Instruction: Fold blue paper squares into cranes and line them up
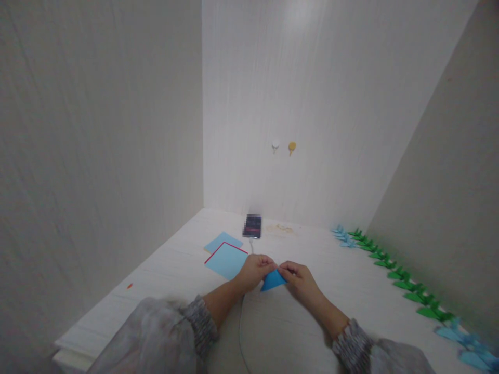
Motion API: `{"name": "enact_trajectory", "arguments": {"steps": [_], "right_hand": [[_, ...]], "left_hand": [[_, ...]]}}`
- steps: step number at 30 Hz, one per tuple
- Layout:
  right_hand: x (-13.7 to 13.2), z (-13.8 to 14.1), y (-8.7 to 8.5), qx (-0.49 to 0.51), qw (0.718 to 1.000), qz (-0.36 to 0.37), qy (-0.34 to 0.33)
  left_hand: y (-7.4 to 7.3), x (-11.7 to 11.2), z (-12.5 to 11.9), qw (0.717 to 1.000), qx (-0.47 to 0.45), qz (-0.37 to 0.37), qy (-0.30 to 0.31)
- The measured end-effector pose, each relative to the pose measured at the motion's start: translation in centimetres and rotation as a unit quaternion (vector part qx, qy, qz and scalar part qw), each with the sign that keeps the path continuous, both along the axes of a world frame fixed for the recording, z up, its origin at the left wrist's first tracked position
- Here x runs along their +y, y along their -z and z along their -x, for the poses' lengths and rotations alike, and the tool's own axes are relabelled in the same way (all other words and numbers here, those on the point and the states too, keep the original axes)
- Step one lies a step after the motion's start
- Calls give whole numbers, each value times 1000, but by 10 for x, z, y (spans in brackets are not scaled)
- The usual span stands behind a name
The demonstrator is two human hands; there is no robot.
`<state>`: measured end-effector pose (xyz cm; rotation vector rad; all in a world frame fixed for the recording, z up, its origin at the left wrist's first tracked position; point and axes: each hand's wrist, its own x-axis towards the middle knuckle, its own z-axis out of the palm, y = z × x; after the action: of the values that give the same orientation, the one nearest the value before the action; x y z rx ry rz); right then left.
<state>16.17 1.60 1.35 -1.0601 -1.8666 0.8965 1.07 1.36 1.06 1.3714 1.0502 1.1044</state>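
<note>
A small folded blue paper triangle [273,281] is pinched between both my hands above the white table [175,249]. My left hand [255,270] grips its upper left edge with closed fingers. My right hand [298,278] grips its right side, fingers also closed. Both grey sleeves reach in from the bottom edge.
A stack of blue paper squares [226,259] with a red edge lies left of my hands. A phone [252,226] with a cable stands near the back wall. A row of folded green [405,288] and blue paper figures [468,345] lines the right wall. Two hooks [284,147] hang on the wall.
</note>
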Motion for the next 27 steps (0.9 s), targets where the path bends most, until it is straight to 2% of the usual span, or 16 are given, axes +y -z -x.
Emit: {"name": "enact_trajectory", "arguments": {"steps": [7,12,18,24,27], "right_hand": [[0,-1,-4,16,1000,-1,-6],[4,-8,-5,44,999,25,-4],[8,-14,-4,99,994,48,7],[7,-21,-9,118,991,23,55],[7,-18,-8,122,992,16,41]], "left_hand": [[0,2,0,998,-54,16,3],[-6,1,5,997,-66,22,-36],[-4,5,8,995,-82,22,-59],[-1,10,12,994,-70,24,-86],[0,9,9,995,-65,28,-70]]}}
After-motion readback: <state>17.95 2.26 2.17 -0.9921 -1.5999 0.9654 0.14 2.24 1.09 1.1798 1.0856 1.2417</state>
